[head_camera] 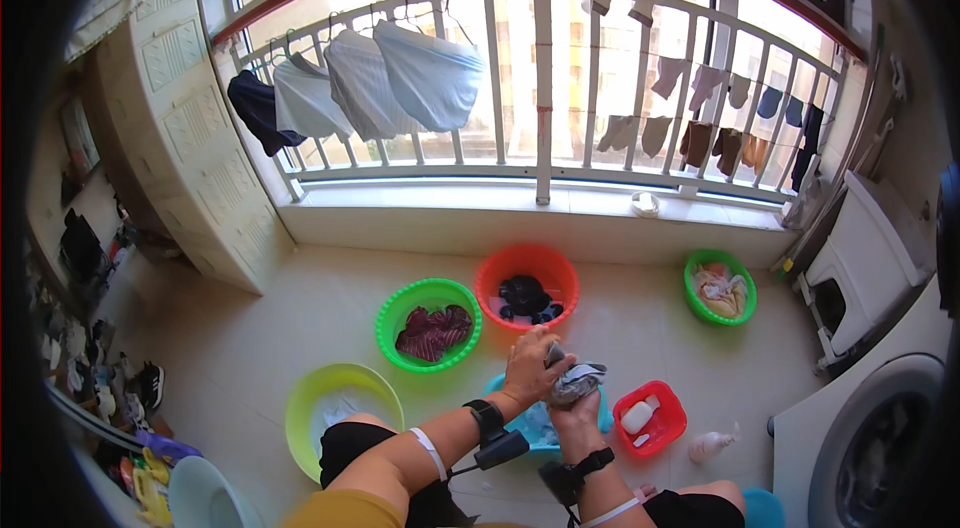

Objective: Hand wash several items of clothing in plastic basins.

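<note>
In front of me, both hands are on a bunched wet-looking grey cloth (577,383), possibly a small garment. My left hand (530,369) grips it from the left, and a grey fold shows between thumb and fingers. From below, my right hand (579,419) holds the same bundle; its fingers are mostly hidden. The cloth is above a blue basin (513,424) with pale, sudsy-looking contents, largely covered by my arms. To the right of that basin stands a red basin (663,445) with a white bottle (639,415) and a small white piece, perhaps soap.
An orange-red basin (491,269) holds dark cloth. Green basins (386,333) (694,303) hold maroon striped and pale cloths. A yellow-green basin (300,408) is left, a pump bottle (709,445) right, near a washing machine (795,453). Laundry hangs along a white railing (544,78).
</note>
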Motion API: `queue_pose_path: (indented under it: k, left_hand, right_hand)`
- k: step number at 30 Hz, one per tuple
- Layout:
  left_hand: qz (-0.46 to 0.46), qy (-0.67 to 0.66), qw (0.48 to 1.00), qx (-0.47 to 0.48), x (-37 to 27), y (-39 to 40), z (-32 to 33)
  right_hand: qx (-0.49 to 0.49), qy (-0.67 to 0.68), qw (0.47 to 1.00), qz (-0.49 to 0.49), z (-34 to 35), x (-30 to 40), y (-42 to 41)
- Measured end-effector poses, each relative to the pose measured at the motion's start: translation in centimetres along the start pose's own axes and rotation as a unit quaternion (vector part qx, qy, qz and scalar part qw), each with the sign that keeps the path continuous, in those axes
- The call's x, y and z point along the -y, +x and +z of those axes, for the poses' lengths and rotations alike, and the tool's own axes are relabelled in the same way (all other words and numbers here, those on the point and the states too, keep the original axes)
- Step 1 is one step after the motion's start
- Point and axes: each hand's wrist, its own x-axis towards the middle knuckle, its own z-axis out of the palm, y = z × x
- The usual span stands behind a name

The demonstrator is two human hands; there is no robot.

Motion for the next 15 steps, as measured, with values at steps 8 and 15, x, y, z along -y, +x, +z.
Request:
queue_pose_path:
  k: [8,15]
  left_hand:
    - [0.017,-0.152,0.988,-0.002,-3.5,-2.6,-0.1]
    - [-0.144,-0.299,0.943,0.013,-3.6,-1.5,-3.1]
  right_hand:
    - [0.048,-0.102,0.985,-0.131,0.2,-1.2,-0.3]
    - [-0.014,-0.283,0.932,-0.228,2.8,-3.4,-3.8]
